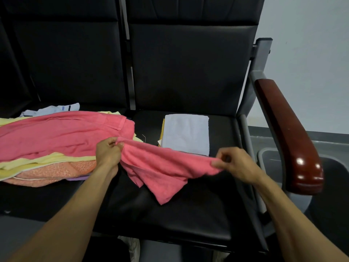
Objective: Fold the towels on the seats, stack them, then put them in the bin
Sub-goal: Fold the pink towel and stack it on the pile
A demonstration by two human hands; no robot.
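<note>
The left hand (108,153) and right hand (233,162) are each pinching the pink towel (162,167). It is hanging between them. The folded white towel (186,134) is lying just behind.

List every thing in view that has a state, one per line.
Pink towel: unfolded, held up between both hands.
Left hand: pinching one corner.
Right hand: pinching the other.
White towel: folded, topping the stack.
Towel pile: unfolded, heaped.
Bin: open, mostly hidden.
</note>
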